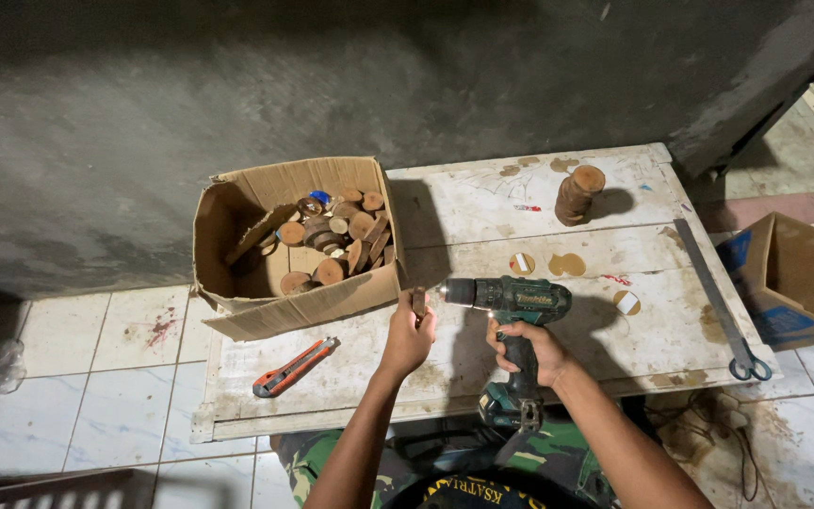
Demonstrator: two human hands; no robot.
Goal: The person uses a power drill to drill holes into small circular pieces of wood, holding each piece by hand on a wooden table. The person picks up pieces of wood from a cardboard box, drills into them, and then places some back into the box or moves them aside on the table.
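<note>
Right hand (531, 347): closed around grip of teal cordless drill (512, 311), wrist straight, forearm rising from lower right. Drill held level, chuck aimed left, work light lit at nose, battery base just off near edge of table (520, 203).

Left hand (409, 337): fingers pinched shut on small wooden piece (418, 302), held upright just above tabletop, directly before drill tip; contact between bit and piece not discernible. Left forearm raised from lower centre, hand turned back-up.

Just beyond left hand: open cardboard box (237, 245) standing on left end of table, part-filled with round wooden offcuts (336, 240). Near left edge: orange utility knife (294, 368), lying flat, well apart from both hands. Past drill: thin wooden discs (565, 264) flat on white, stained tabletop. Far side: stack of wood rounds (578, 193), upright. Right end: long metal ruler (708, 278) lying lengthwise, scissors (749, 363) at its near end. Off table, right: second cardboard box (798, 273) on tiled floor.
</note>
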